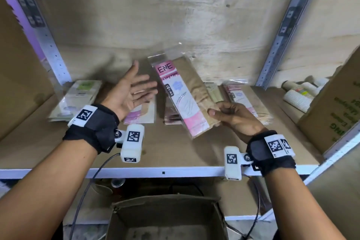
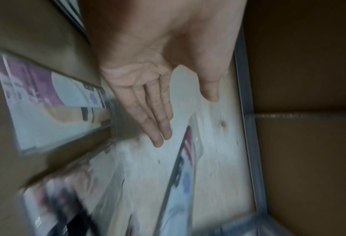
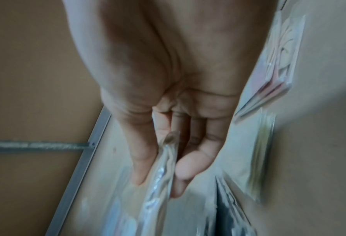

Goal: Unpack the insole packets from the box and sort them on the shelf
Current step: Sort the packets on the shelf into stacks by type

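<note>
Currently, head view, right hand: the right hand (image 1: 232, 118) pinches the lower corner of a pink-labelled insole packet (image 1: 182, 94), thumb on its front, holding it tilted in the air above the middle of the shelf (image 1: 175, 154).
Head view, left hand: the left hand (image 1: 129, 92) is spread wide, palm up, fingers straight, just beside the held packet and holding nothing.
Head view, sorted piles: a green-labelled pile (image 1: 77, 99) lies toward the shelf's left rear corner; a pink pile (image 1: 141, 113) sits under the left hand; a small dark-pink stack (image 1: 172, 117) lies next to it; a narrow green packet (image 1: 213, 91) and another pink pile (image 1: 247, 103) lie toward the right rear.
Head view, box: the open cardboard box (image 1: 167, 218) below the shelf's front edge shows a bare bottom, though its near part is cut off.
Left wrist view: the left hand (image 2: 147, 89) has straight fingers around nothing; blurred packets lie on the shelf beyond.
Right wrist view: the right hand (image 3: 168, 127) has its thumb and curled fingers clamped on the shiny edge of the packet (image 3: 159, 183); other packets lie to the side.
Progress: the unpacking looks nearly finished, judging by the empty-looking box; this held packet may be the last.
Left to do: probably laying it on a matching pink pile.
</note>
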Demonstrator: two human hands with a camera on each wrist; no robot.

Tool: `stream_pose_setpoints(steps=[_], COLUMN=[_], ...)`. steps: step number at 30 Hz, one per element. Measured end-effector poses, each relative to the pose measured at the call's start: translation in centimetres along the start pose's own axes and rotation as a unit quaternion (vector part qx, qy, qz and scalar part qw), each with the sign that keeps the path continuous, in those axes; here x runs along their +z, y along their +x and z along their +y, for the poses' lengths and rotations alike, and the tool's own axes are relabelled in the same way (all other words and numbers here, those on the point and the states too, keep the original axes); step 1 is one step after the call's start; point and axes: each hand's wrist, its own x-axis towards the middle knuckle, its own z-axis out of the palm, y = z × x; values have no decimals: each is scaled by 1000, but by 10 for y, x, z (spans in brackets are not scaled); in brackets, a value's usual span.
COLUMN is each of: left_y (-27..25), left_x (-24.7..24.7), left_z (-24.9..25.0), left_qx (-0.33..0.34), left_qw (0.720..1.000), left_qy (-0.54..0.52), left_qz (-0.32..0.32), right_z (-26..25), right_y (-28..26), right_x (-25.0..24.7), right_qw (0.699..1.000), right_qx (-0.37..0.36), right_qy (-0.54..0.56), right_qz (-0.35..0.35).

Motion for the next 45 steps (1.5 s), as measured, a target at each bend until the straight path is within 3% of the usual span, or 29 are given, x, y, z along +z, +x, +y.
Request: stream_pose_setpoints(steps=[3,6,12,17,29,36,45], left_y=[-6,-3,33,67,99,101,100], left_x=[46,99,183,232,266,262,262], left_z=[-21,-39,-57,-75,-122,-131,-130], left_qx=[-17,13,40,28,-82,-15,-25], left_qw=[993,976,972,959,944,928,914], left_qy=[92,172,202,255,304,365,395], left_qz=[-77,-132,-113,-120,-93,-76,-89], right_z=[-4,-9,-8,2,24,30,27], right_y=[-1,1,5,11,5,6,5], right_x=[-22,-43,-91,-133,-154,-150,-146], right_qw=[996,991,970,927,875,867,860], right_qx=[-13,-12,8,26,126,137,161], right_qy=[37,52,48,-99,-223,-233,-246], right_qz=[74,125,238,361,411,420,417])
